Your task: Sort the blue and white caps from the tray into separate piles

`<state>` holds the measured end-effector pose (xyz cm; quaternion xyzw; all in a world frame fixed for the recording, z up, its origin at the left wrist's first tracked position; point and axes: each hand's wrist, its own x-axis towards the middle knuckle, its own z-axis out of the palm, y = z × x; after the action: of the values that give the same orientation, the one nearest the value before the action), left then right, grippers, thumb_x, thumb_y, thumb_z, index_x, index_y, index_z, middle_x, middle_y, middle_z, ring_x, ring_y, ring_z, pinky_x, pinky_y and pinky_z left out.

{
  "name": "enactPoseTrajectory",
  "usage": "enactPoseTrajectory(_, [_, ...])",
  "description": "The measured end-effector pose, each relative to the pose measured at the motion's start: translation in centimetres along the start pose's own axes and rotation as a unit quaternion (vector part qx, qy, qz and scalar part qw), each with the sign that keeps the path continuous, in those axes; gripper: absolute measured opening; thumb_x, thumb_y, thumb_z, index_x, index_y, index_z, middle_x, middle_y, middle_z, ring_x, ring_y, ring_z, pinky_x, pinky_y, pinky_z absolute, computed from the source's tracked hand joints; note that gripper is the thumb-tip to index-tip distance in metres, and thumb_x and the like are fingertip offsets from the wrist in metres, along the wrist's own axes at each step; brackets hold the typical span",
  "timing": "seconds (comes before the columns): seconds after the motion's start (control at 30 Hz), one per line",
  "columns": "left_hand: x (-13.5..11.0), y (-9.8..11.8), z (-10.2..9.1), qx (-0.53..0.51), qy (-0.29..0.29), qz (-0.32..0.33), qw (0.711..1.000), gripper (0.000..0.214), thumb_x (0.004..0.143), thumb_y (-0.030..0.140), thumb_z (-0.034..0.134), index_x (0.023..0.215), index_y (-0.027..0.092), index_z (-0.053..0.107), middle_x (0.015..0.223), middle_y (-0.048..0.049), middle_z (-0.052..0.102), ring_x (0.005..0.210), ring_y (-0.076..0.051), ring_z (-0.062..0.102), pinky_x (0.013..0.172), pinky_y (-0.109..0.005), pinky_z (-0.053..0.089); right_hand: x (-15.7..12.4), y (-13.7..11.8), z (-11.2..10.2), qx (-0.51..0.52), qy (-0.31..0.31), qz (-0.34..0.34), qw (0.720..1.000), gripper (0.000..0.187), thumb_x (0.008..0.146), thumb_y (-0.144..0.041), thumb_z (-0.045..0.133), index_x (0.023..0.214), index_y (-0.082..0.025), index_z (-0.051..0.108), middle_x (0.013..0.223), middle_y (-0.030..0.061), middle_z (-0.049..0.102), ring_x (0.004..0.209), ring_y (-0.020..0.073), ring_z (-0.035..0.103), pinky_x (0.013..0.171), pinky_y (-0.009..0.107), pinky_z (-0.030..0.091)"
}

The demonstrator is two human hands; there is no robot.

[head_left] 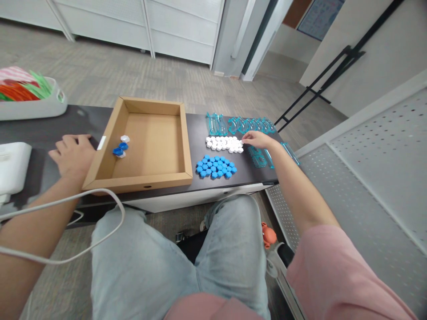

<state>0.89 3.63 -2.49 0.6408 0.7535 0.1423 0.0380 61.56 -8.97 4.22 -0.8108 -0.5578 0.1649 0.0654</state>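
My right hand (256,139) has its fingertips together at the right end of a group of white hexagonal pieces (224,144), pinching a white piece at the edge. Just nearer to me lies a group of blue hexagonal pieces (216,166). My left hand (74,153) rests on the dark table with its fingers spread, its wrist close beside the left wall of an open cardboard box (153,181). Inside the box, near that wall, several loose pieces lie together, among them a blue piece (123,146) and a white piece (125,138).
Clear teal plastic parts (251,125) line the table's far right, with more under my right forearm. A white basket (36,106) of colourful items and a white device (14,166) stand at left. A white cable (110,192) loops across my left forearm. A perforated panel (376,178) borders the right.
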Motion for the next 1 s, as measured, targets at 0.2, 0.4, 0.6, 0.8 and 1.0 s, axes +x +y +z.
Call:
enactPoseTrajectory(0.2, [-0.4, 0.3, -0.9, -0.015, -0.029, 0.009, 0.999, 0.074, 0.111, 0.032, 0.024, 0.165, 0.0, 0.063, 0.175, -0.0412, 0.052, 0.16, -0.055, 0.048, 0.128, -0.073, 0.039, -0.9, -4.7, -0.3, 0.002, 0.11, -0.07, 0.991, 0.019, 0.105, -0.034, 0.078, 0.119, -0.024, 0.085, 0.12, 0.0112, 0.09, 0.116, 0.035, 0.083, 0.115, 0.053, 0.06])
enactPoseTrajectory(0.4, [-1.2, 0.7, -1.3, -0.013, -0.032, 0.033, 0.999, 0.071, 0.115, 0.038, 0.031, 0.169, 0.003, 0.061, 0.173, -0.0386, 0.054, 0.158, -0.05, 0.051, 0.126, -0.064, 0.039, -2.9, -20.8, 4.3, 0.068, 0.032, -0.368, 0.927, 0.023, 0.107, -0.036, 0.077, 0.126, -0.024, 0.082, 0.117, 0.009, 0.087, 0.104, 0.0295, 0.081, 0.102, 0.044, 0.06])
enactPoseTrajectory(0.6, [-1.5, 1.1, -0.9, -0.009, 0.002, 0.028, 1.0, 0.066, 0.11, 0.043, 0.045, 0.165, 0.014, 0.067, 0.171, -0.0342, 0.06, 0.158, -0.052, 0.055, 0.126, -0.063, 0.042, -2.4, -36.2, 12.4, 0.023, -0.031, -0.472, 0.88, 0.026, 0.104, -0.035, 0.082, 0.125, -0.021, 0.079, 0.127, 0.0112, 0.084, 0.117, 0.0319, 0.077, 0.103, 0.042, 0.058])
enactPoseTrajectory(0.8, [-1.4, 1.0, -0.5, -0.019, 0.008, 0.026, 0.999, 0.064, 0.109, 0.042, 0.048, 0.164, 0.016, 0.068, 0.171, -0.0318, 0.061, 0.159, -0.051, 0.055, 0.127, -0.062, 0.041, -1.4, -40.1, 14.9, -0.013, -0.04, -0.442, 0.896, 0.017, 0.099, -0.024, 0.082, 0.116, -0.022, 0.079, 0.125, 0.0128, 0.086, 0.115, 0.0355, 0.078, 0.095, 0.042, 0.058])
enactPoseTrajectory(1.0, [-1.5, 1.0, -0.8, -0.05, -0.001, 0.029, 0.998, 0.065, 0.109, 0.042, 0.051, 0.166, 0.014, 0.066, 0.173, -0.0336, 0.058, 0.161, -0.053, 0.051, 0.128, -0.065, 0.037, -3.2, -33.3, 9.5, 0.112, -0.007, -0.439, 0.892, 0.032, 0.111, -0.034, 0.069, 0.138, -0.022, 0.08, 0.115, 0.0065, 0.084, 0.105, 0.0281, 0.075, 0.098, 0.041, 0.057])
